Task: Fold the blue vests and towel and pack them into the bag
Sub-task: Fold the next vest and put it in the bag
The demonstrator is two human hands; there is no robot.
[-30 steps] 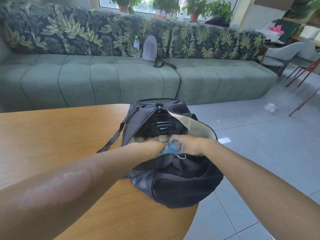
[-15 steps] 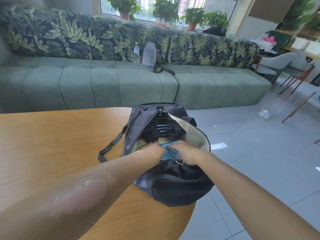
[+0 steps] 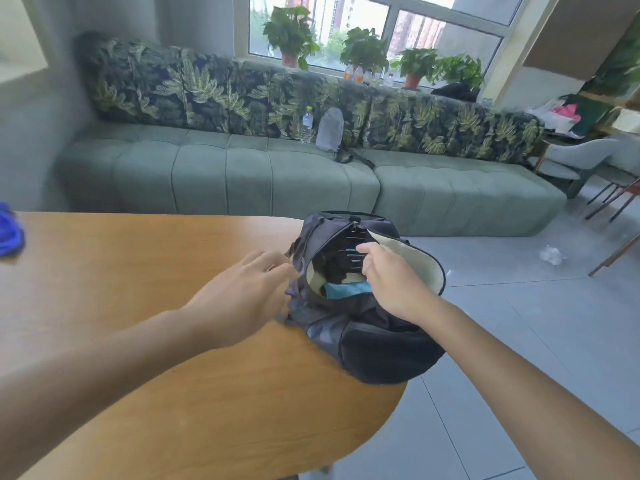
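A dark bag (image 3: pixel 381 351) lies unzipped on the right end of the wooden table (image 3: pixel 138 271), overhanging its edge. A folded light blue cloth (image 3: pixel 343 291) shows inside the opening. My left hand (image 3: pixel 239 292) is outside the bag at its left side, fingers relaxed, fingertips at the bag's rim. My right hand (image 3: pixel 391 282) hovers over the opening with loosely curled fingers and holds nothing that I can see. A bright blue garment (image 3: pixel 8 230) lies at the table's far left edge, partly cut off by the frame.
A long green sofa (image 3: pixel 242 178) stands behind the table, with a water bottle (image 3: pixel 307 124) and a grey pouch (image 3: pixel 329 129) on it. Chairs (image 3: pixel 588 161) stand at the right. Tiled floor (image 3: pixel 519 306) lies beyond the table's edge.
Both hands have come up out of the bag, leaving the light blue cloth inside. My left hand moved left of the bag. The view has tilted up and left.
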